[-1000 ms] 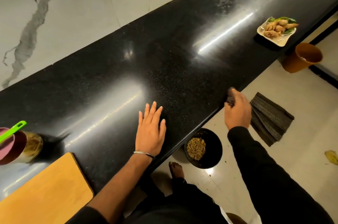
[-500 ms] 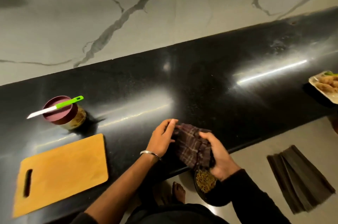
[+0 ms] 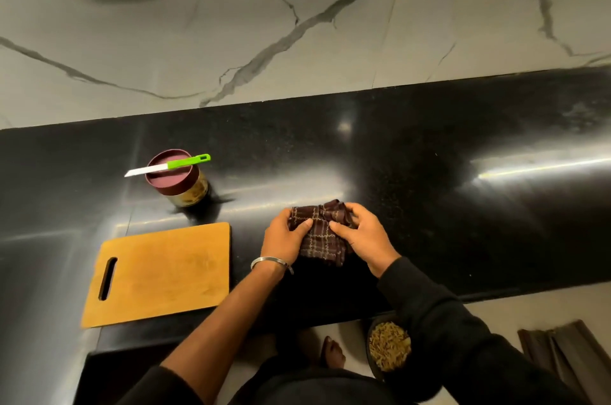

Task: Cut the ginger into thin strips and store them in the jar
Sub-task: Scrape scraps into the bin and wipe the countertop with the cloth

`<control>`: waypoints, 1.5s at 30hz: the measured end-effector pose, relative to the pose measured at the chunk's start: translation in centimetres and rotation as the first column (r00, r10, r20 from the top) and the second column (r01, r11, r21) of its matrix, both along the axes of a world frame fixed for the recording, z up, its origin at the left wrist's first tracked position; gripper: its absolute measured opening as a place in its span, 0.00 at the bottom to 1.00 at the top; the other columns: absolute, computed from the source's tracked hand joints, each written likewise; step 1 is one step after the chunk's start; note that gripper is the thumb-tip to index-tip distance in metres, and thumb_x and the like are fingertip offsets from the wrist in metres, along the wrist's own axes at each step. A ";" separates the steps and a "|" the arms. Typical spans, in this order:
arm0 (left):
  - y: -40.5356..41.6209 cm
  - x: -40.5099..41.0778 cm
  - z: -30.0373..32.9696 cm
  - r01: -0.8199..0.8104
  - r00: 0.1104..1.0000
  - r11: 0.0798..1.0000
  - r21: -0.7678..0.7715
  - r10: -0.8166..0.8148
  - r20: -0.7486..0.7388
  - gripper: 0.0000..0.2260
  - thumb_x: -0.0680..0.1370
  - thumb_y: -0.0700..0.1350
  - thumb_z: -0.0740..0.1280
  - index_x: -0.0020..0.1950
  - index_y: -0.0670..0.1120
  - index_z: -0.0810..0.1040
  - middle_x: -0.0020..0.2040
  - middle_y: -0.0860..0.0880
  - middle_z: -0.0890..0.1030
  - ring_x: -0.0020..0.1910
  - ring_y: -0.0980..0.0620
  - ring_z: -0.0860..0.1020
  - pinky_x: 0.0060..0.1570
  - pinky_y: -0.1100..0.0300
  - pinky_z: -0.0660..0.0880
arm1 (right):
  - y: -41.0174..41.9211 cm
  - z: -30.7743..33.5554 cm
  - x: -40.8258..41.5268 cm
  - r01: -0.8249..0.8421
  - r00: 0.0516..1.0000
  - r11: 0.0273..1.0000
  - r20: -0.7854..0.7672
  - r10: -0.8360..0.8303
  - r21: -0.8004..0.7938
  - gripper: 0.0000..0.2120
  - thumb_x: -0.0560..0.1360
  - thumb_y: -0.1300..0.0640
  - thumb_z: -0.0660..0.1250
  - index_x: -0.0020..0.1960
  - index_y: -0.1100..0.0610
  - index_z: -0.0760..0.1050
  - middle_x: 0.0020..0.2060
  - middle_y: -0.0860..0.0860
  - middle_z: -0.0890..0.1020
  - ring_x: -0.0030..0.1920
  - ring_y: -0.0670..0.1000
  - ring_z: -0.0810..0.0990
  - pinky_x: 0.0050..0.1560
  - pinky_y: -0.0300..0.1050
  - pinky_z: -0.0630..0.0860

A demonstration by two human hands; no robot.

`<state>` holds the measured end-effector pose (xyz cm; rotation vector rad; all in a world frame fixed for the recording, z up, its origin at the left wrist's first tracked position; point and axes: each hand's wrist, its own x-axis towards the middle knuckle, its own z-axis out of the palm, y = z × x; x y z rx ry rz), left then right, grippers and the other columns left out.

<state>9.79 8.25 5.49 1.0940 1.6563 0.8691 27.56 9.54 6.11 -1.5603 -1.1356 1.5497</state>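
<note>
We see a round glass jar [image 3: 185,188] with a maroon lid standing on the polished black stone bench [image 3: 429,206], yellowish strips visible inside; no label is legible. A green-handled, white-bladed knife [image 3: 168,165] lies across the lid. Just beside the jar lies a rectangular wooden cutting board [image 3: 158,272] with a slot handle. Left hand [image 3: 286,237] and right hand [image 3: 363,239] each close their grip, pinching a crumpled brown checked cloth [image 3: 322,232]. On the floor, a black bowl [image 3: 372,358] holds pale shreds.
</note>
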 end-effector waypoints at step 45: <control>29.1 -4.0 4.0 0.031 0.997 0.999 -0.043 -0.028 0.077 0.27 0.72 0.27 0.69 0.71 0.36 0.70 0.57 0.46 0.77 0.56 0.51 0.77 0.47 0.70 0.76 | 32.3 0.0 -5.9 -0.047 0.943 0.984 0.331 -0.012 0.170 0.21 0.68 0.69 0.70 0.52 0.46 0.76 0.51 0.51 0.83 0.49 0.49 0.82 0.50 0.44 0.80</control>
